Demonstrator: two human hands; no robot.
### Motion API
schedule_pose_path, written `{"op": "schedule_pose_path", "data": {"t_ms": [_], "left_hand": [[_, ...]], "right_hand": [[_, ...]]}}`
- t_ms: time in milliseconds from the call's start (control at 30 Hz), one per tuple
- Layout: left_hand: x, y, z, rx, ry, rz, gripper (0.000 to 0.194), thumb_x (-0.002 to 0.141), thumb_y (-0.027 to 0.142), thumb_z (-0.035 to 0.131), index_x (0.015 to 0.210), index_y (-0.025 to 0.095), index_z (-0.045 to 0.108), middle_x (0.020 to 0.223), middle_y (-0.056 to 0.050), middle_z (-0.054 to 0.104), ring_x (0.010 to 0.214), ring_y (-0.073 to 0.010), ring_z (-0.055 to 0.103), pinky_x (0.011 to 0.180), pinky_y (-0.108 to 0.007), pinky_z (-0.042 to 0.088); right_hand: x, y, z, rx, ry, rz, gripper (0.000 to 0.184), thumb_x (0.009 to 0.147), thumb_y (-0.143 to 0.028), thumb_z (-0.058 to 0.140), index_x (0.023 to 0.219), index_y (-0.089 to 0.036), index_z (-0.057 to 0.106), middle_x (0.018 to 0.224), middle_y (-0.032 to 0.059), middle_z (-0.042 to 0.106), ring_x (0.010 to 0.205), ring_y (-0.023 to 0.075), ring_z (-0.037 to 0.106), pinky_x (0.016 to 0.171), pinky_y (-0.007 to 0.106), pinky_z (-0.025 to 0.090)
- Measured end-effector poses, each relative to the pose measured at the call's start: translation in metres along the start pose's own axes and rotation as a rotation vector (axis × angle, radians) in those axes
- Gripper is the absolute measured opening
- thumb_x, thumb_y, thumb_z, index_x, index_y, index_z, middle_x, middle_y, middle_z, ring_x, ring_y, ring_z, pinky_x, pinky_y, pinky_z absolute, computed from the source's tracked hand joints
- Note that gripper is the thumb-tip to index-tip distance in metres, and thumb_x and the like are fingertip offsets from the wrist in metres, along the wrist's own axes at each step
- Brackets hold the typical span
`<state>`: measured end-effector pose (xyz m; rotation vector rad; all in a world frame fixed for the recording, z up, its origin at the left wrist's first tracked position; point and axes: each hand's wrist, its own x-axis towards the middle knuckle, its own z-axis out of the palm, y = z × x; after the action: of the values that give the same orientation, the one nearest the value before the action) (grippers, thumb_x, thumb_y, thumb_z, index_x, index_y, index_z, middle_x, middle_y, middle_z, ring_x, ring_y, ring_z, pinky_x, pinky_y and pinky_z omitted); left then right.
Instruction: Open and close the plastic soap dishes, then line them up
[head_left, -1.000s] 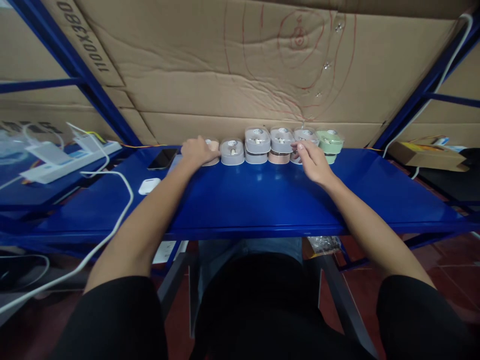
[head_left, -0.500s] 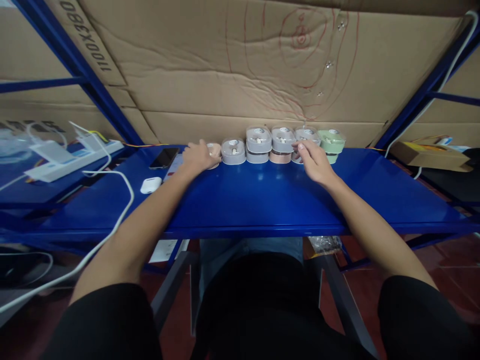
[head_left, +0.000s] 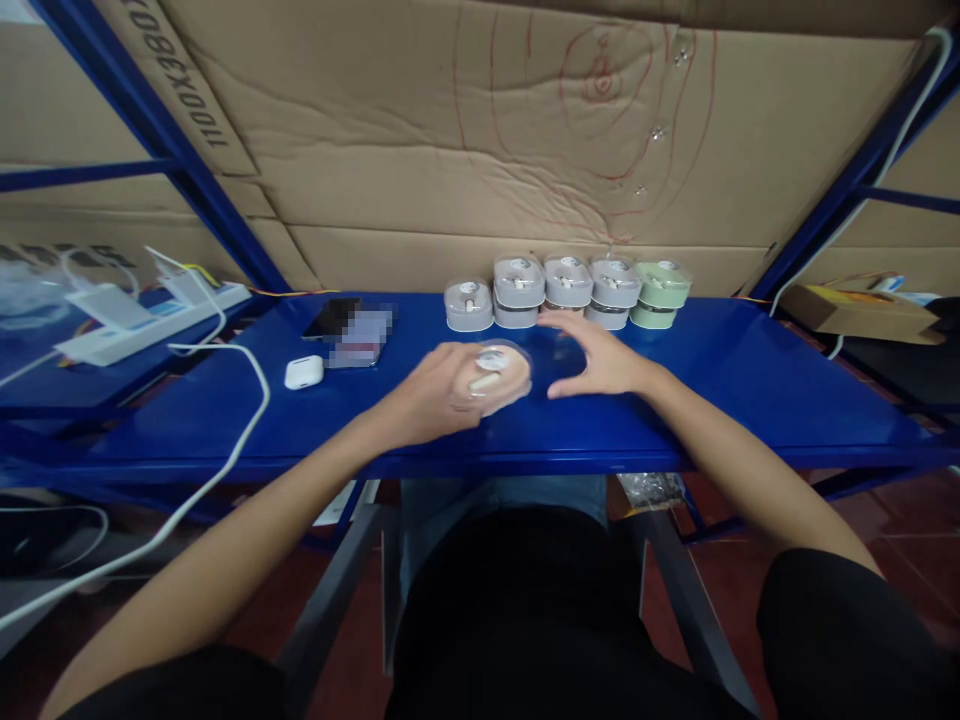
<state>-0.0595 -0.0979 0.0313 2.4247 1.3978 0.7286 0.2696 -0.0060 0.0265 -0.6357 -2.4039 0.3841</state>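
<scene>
My left hand (head_left: 439, 393) is closed around the left side of a peach-coloured case with a clear lid (head_left: 501, 382), held over the front half of the blue table. A pale stick-like piece and a round sticker show through its lid. To its right, my right hand (head_left: 596, 360) is open, thumb and fingers spread towards the case without touching it. Behind the hands stands a row of similar clear-lidded cases: a single grey case (head_left: 469, 305) at the left, stacks topped by grey cases (head_left: 519, 282), and a green stack (head_left: 661, 292) at the right end.
A white earbud case (head_left: 304, 372), a dark phone (head_left: 330, 318) and a blurred-out phone (head_left: 361, 335) lie at the left. Beyond them are a power strip (head_left: 154, 325) and a white cable (head_left: 247, 400). An open cardboard box (head_left: 866, 312) is at the right; a cardboard wall (head_left: 390, 170) rises behind.
My left hand has brought the peach case from the row's left end forward and right. My right hand has drawn back from the grey stack towards me and opened wider.
</scene>
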Motion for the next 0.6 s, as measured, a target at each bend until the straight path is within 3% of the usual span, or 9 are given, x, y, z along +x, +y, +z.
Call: {"op": "schedule_pose_path", "data": {"t_ms": [100, 200, 300, 367, 467, 600], "left_hand": [[0.006, 0.015, 0.02, -0.167, -0.072, 0.092, 0.096, 0.081, 0.042, 0.09, 0.166, 0.025, 0.05, 0.17, -0.017, 0.057, 0.158, -0.0418, 0.056, 0.133, -0.059, 0.047], [0.015, 0.019, 0.033, -0.291, -0.047, -0.004, 0.115, 0.078, 0.054, 0.096, 0.173, 0.023, 0.038, 0.17, -0.021, 0.057, 0.154, -0.0436, 0.061, 0.127, -0.061, 0.052], [0.019, 0.014, 0.034, -0.291, -0.031, -0.051, 0.124, 0.076, 0.055, 0.099, 0.176, 0.023, 0.034, 0.16, -0.02, 0.066, 0.146, -0.0447, 0.067, 0.12, -0.062, 0.057], [0.017, 0.009, 0.031, -0.237, -0.045, 0.005, 0.109, 0.077, 0.055, 0.099, 0.169, 0.025, 0.05, 0.156, -0.018, 0.069, 0.145, -0.0439, 0.068, 0.121, -0.063, 0.056], [0.012, 0.005, 0.028, -0.173, -0.083, 0.16, 0.064, 0.087, 0.054, 0.093, 0.143, 0.026, 0.078, 0.154, -0.015, 0.069, 0.146, -0.04, 0.066, 0.128, -0.062, 0.052], [0.006, 0.007, 0.032, -0.14, -0.087, 0.216, 0.043, 0.098, 0.049, 0.085, 0.137, 0.03, 0.086, 0.162, -0.014, 0.064, 0.156, -0.0389, 0.059, 0.133, -0.061, 0.048]], "right_hand": [[0.0, -0.017, 0.018, 0.002, -0.159, -0.029, 0.129, 0.071, -0.081, 0.099, 0.177, -0.028, 0.048, 0.179, 0.0171, 0.051, 0.166, 0.0472, 0.047, 0.136, 0.065, 0.043], [0.001, -0.026, 0.023, -0.004, -0.194, 0.012, 0.128, 0.075, -0.078, 0.097, 0.179, -0.023, 0.045, 0.17, 0.0204, 0.06, 0.153, 0.0467, 0.061, 0.129, 0.063, 0.052], [0.001, -0.02, 0.008, -0.017, -0.146, 0.056, 0.115, 0.081, -0.076, 0.093, 0.174, -0.024, 0.052, 0.161, 0.0176, 0.069, 0.143, 0.045, 0.069, 0.123, 0.063, 0.057], [-0.001, -0.006, -0.009, -0.05, -0.087, 0.121, 0.108, 0.083, -0.075, 0.091, 0.172, -0.026, 0.056, 0.164, 0.0161, 0.067, 0.148, 0.0461, 0.066, 0.126, 0.066, 0.053], [-0.007, 0.018, -0.032, -0.145, -0.041, 0.296, 0.106, 0.081, -0.076, 0.092, 0.169, -0.025, 0.061, 0.167, 0.0177, 0.066, 0.152, 0.0507, 0.062, 0.128, 0.074, 0.048], [-0.012, 0.036, -0.041, -0.208, -0.098, 0.448, 0.106, 0.078, -0.074, 0.093, 0.165, -0.019, 0.065, 0.161, 0.0215, 0.07, 0.145, 0.0506, 0.068, 0.124, 0.073, 0.053]]}}
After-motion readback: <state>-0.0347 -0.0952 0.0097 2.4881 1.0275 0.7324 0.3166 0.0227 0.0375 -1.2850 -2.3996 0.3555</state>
